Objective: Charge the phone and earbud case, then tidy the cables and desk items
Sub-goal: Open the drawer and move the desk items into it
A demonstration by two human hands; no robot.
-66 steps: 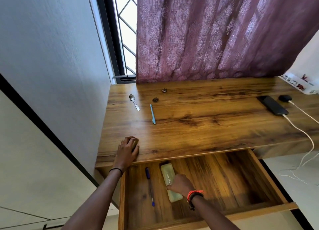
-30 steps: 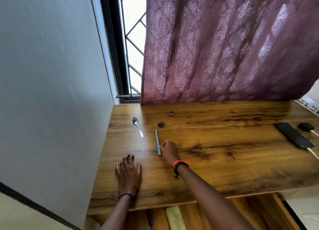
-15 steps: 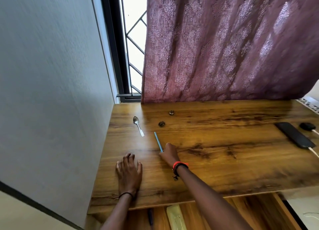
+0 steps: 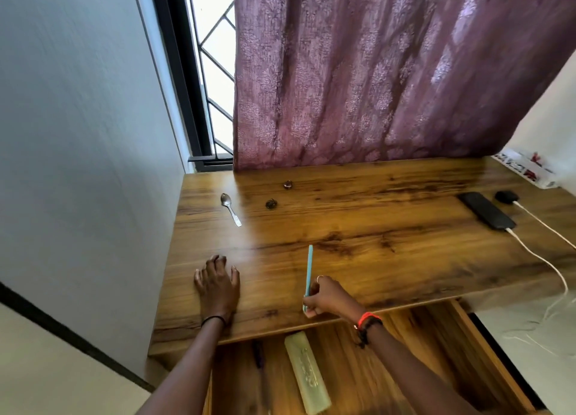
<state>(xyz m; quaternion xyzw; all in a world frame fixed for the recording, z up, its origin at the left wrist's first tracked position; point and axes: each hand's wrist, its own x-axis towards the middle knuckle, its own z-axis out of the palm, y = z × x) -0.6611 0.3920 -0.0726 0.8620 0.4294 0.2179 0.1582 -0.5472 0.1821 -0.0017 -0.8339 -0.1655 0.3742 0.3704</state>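
Note:
My right hand (image 4: 327, 297) grips the lower end of a light blue pen (image 4: 309, 269) and holds it above the front edge of the wooden desk (image 4: 358, 237). My left hand (image 4: 218, 285) rests flat on the desk at the front left. A black phone (image 4: 486, 210) lies at the right with a white cable (image 4: 539, 259) plugged in. Beside it sits the black earbud case (image 4: 505, 196), also on a white cable. Below the desk the drawer (image 4: 436, 352) stands open, holding a pale green case (image 4: 307, 372) and a dark pen (image 4: 258, 354).
A metal spoon (image 4: 230, 209) and two small dark round items (image 4: 271, 204) (image 4: 288, 184) lie at the back left of the desk. A white power strip (image 4: 526, 168) sits at the back right. A purple curtain (image 4: 389, 72) hangs behind; a wall borders the left.
My right hand left the drawer, reached to the blue pen on the desk, took hold of it and drew it back toward the front edge. My left hand stayed flat on the desk.

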